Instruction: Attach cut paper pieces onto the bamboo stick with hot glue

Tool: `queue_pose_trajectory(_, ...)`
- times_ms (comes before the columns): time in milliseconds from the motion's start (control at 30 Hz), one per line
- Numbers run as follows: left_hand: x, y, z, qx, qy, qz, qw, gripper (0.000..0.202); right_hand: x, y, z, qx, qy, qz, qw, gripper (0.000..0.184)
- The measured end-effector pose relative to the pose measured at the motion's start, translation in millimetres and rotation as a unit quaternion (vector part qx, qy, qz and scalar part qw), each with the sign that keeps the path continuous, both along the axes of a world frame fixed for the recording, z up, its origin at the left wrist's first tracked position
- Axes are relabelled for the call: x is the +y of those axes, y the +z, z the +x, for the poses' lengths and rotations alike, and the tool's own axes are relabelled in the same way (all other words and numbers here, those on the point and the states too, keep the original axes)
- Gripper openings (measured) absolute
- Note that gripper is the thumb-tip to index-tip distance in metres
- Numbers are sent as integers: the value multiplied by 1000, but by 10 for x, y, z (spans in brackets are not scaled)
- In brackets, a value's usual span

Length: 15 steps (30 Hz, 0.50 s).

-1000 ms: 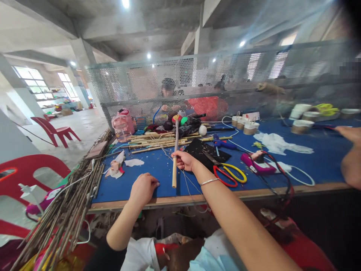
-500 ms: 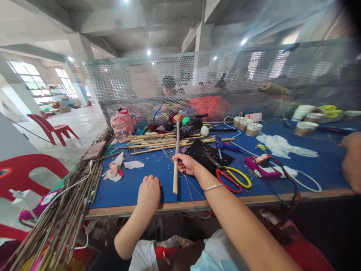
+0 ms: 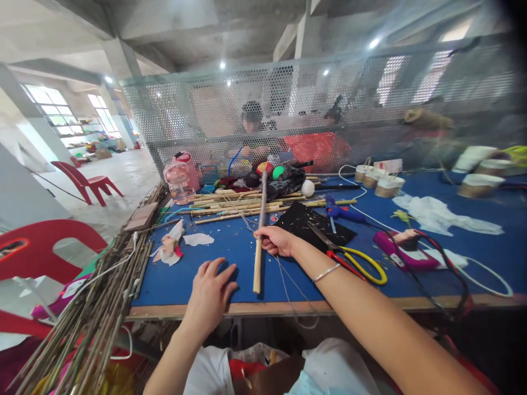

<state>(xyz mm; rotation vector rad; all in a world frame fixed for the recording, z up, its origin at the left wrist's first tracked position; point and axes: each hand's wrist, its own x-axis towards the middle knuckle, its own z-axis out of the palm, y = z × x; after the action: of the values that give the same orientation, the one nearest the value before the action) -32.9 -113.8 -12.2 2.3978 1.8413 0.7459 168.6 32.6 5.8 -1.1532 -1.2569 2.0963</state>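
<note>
Clearly, the slim stick [image 3: 258, 264] is tan nearer, greyish farther along.

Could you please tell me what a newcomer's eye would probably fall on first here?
Probably the pale stick in the right hand, over the middle of the blue tabletop. Next might come the scissors with red and yellow handles, just beyond the right forearm. A large red chair also stands out at the left edge.

No readable text, no legible labels, numbers or signs
</note>
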Motion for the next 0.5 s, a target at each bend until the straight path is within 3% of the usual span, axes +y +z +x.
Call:
queue_pose_trajectory(167,-89,-42,89,86,-2,-38,996,47,-32,-23,62,35,-24,16,999,19)
queue_pose_trajectory(300,-37,-51,87,54,4,-76,996,40,-21,-21,67,42,-11,12,999,19)
queue_pose_trajectory(433,52,-31,47,-128,35,-53,990,35,0,-22,65,43,3,4,999,19)
queue_pose_trajectory(500,9,29,13,-277,53,-47,958,36,8,-28,67,41,6,4,999,19)
